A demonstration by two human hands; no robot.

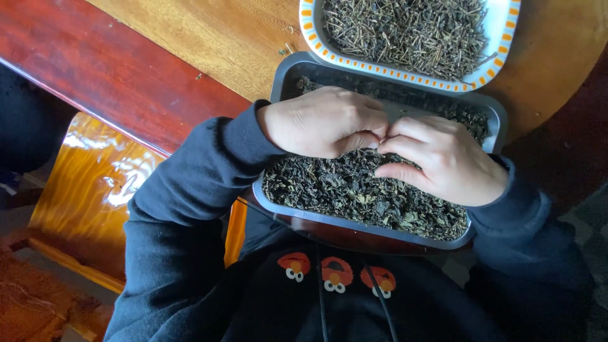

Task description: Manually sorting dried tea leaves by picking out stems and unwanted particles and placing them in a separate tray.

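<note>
Wood fills the view under me: a round pale wooden table (209,38) at the top, a dark red polished plank (95,76) running slantwise beside it, and a glossy orange wooden chair (88,190) down at my left; my dark sweatshirt (329,297) with three small red cartoon faces on the chest takes up the bottom.

At the table edge, right in front of my chest, sits a grey rectangular tray (278,76) heaped with dark, crumpled dried leaves (342,190); beyond it, touching or overlapping its far rim, is a white tray with an orange-checked border (310,31), full of thin dry stems (405,31).

Both my hands hover low over the grey tray, knuckles up, meeting in the middle; my left hand (323,121) is curled, fingers bent inward and closed at the tips; my right hand (443,158) is curled the same way, thumb stretched along the leaves, fingertips pressed against those of the left; whatever is pinched between them is hidden, so I cannot tell what I hold, if anything.
</note>
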